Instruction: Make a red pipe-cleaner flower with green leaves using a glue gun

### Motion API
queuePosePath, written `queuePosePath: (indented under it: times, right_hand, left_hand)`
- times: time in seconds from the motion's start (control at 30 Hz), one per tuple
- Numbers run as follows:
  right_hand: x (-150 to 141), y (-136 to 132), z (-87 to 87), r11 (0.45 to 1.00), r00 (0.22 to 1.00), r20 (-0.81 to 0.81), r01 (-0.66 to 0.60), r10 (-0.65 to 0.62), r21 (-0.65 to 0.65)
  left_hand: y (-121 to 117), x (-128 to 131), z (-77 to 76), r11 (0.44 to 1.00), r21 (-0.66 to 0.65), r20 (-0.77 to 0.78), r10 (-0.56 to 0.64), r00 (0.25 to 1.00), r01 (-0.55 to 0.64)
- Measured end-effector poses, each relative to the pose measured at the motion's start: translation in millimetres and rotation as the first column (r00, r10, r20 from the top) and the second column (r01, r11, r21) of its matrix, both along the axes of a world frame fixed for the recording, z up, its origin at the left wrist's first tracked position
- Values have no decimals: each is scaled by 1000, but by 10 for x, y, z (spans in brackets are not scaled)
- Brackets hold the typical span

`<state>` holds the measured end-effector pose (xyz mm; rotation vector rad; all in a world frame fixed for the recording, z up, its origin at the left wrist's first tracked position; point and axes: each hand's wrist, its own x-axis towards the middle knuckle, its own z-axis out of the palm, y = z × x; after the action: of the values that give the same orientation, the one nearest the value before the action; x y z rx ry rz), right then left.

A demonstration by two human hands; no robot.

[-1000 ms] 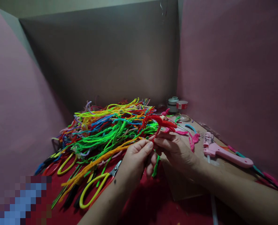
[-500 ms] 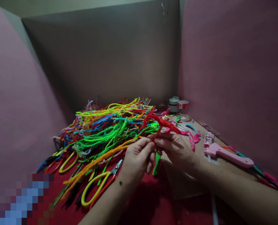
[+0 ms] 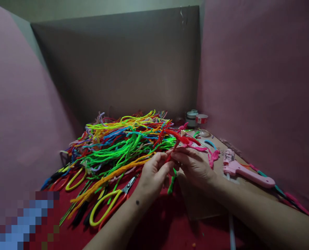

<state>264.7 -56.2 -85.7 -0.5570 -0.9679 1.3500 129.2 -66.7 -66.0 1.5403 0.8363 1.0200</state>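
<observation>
Red pipe cleaners (image 3: 182, 139), bent into a shape with a stem, rise above my fingertips. My left hand (image 3: 155, 171) pinches the lower end between thumb and forefinger. Close against it, my right hand (image 3: 192, 162) is closed on the same red stem. A green fuzzy piece (image 3: 172, 182) shows below my fingers; whether it joins the red one I cannot tell. Behind my hands lies a big heap of coloured pipe cleaners (image 3: 123, 142). Scissors (image 3: 106, 208) with yellow and red handles lie beside my left forearm.
On the right, a pink glue gun (image 3: 250, 173) with a glue stick rests on a brown board (image 3: 203, 205). Pink shaped pieces (image 3: 213, 158) lie near it. A tape roll (image 3: 201, 119) and a small jar (image 3: 192, 117) stand at the back. A second pair of scissors (image 3: 76, 180) lies left.
The red piece tilts slightly differently and its lower end now shows between my fingers. Both hands stay together, with only small finger movements. The view has shifted a little.
</observation>
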Motion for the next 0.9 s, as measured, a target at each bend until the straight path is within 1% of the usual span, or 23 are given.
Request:
queuePosePath:
  times: [0.03, 0.07, 0.13, 0.17, 0.2, 0.23, 0.27, 0.33, 0.37, 0.43, 0.5, 0.6, 0.73, 0.9]
  right_hand:
    - [-6, -1, -2, 1000, 1000, 14, 21, -21, 6]
    - [-15, -4, -1, 999, 999, 31, 31, -32, 20]
    - [-36, -16, 9, 998, 997, 67, 24, -28, 54]
    - [-44, -21, 14, 997, 997, 77, 24, -29, 67]
    - [-48, -24, 19, 997, 996, 82, 26, -32, 71]
    - [-48, -24, 21, 997, 996, 88, 30, -35, 66]
    - [-43, -20, 21, 998, 994, 101, 29, -35, 59]
    - [-25, -5, 15, 999, 990, 136, 12, -19, 51]
    - [-15, 3, 12, 999, 988, 153, -7, -1, 53]
    - [1, 18, 13, 997, 985, 173, -40, 27, 71]
    - [12, 28, 29, 995, 983, 177, -54, 38, 87]
    - [23, 48, 62, 993, 984, 176, -57, 38, 107]
    - [45, 89, 74, 990, 981, 175, -100, 81, 101]
    - [58, 100, 72, 969, 955, 201, -237, 219, 69]
  left_hand:
    - [2, 2, -31, 993, 92, -62, 79, 995, -73]
    - [7, -2, -64, 974, 189, -123, 150, 981, -125]
    - [24, -19, -127, 923, 346, -207, 252, 945, -170]
    - [34, -26, -150, 907, 383, -224, 276, 935, -176]
    - [42, -28, -164, 908, 380, -223, 276, 935, -178]
    - [49, -25, -169, 921, 344, -207, 261, 943, -180]
    - [54, -18, -165, 944, 277, -181, 236, 955, -181]
    - [57, 4, -139, 983, 84, -96, 172, 980, -164]
    - [57, 12, -122, 990, -15, -41, 137, 990, -138]
    - [53, 17, -92, 983, -174, 82, 64, 995, -49]
    - [49, 2, -73, 961, -268, 215, -15, 976, 73]
    - [49, -36, -56, 919, -319, 375, -102, 921, 232]
    - [63, -83, -38, 871, -367, 445, -144, 884, 327]
    - [102, -133, -88, 809, -380, 540, -200, 817, 449]
